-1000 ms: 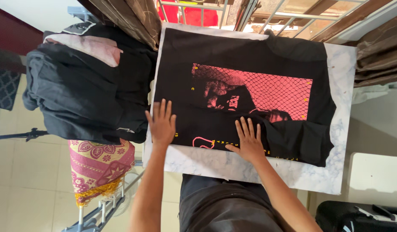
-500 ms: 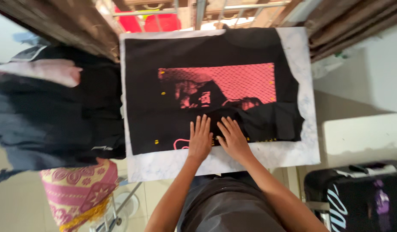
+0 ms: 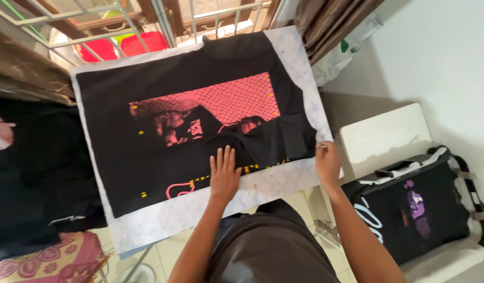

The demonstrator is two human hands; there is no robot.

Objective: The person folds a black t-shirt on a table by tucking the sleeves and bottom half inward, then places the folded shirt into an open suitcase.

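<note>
black shirt flat on the bench, both hands on it

i see the white marbled bench (image 3: 163, 217) carrying a black cotton t-shirt with a pink netted print (image 3: 189, 126), spread flat and covering most of the top. at the left lies a heap of black clothes (image 3: 32, 178), touching the bench edge. at the right, a white stool (image 3: 383, 139) stands beside a black bag with purple and white marks (image 3: 415, 209). my left hand (image 3: 224, 175) lies flat on the shirt's near hem, fingers spread, grip released. my right hand (image 3: 327, 163) sits at the bench's right edge, just beside the shirt's folded corner; i cannot tell whether its grip pinches anything.
</note>
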